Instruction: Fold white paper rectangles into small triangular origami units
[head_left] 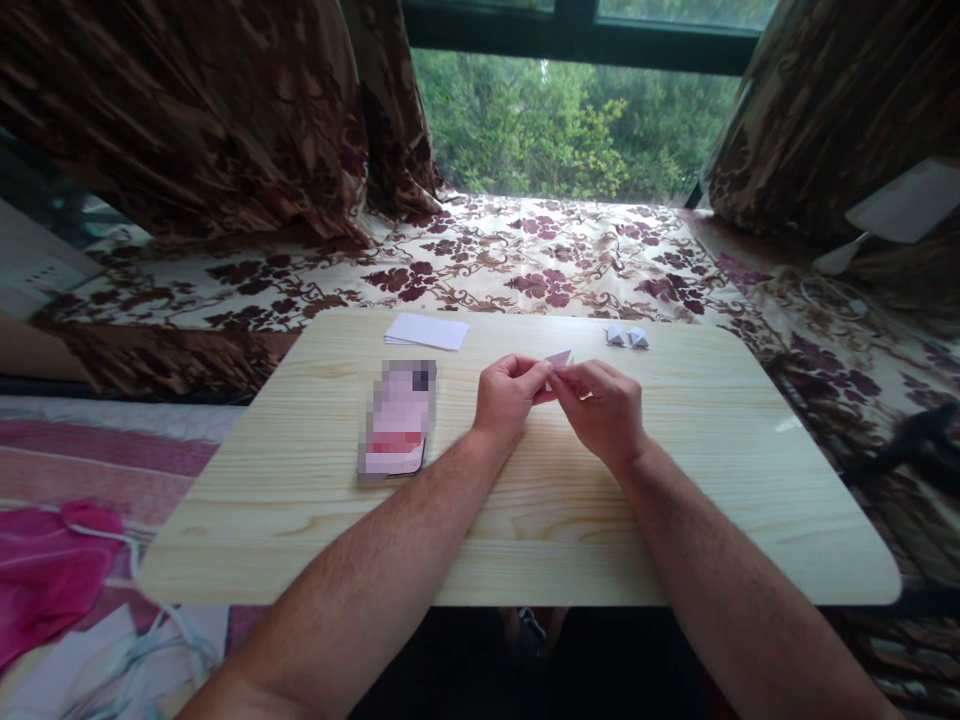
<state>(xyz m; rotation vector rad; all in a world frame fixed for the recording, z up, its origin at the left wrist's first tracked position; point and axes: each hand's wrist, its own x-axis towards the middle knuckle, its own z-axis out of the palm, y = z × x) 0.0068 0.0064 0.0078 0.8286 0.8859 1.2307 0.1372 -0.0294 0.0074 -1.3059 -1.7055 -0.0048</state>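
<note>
Both hands meet above the middle of the table, pinching one small piece of folded white paper [559,358]. My left hand [508,392] grips its left side between thumb and fingers. On the right side, my right hand [604,402] is closed on the same paper, the fingertips of both hands close together. Much of the paper is hidden behind the fingers; a pointed flap shows above them. Beyond my right hand stand two small folded paper shapes [627,337], side by side. A short stack of white paper sheets [427,331] lies beyond my left hand.
A phone [397,420], partly blurred out, lies on the pale wooden table [480,545] left of my left forearm. Behind the table, a flower-patterned cloth [540,250] covers the window ledge. A white lamp [904,200] is at the right. White cables [161,640] lie at lower left.
</note>
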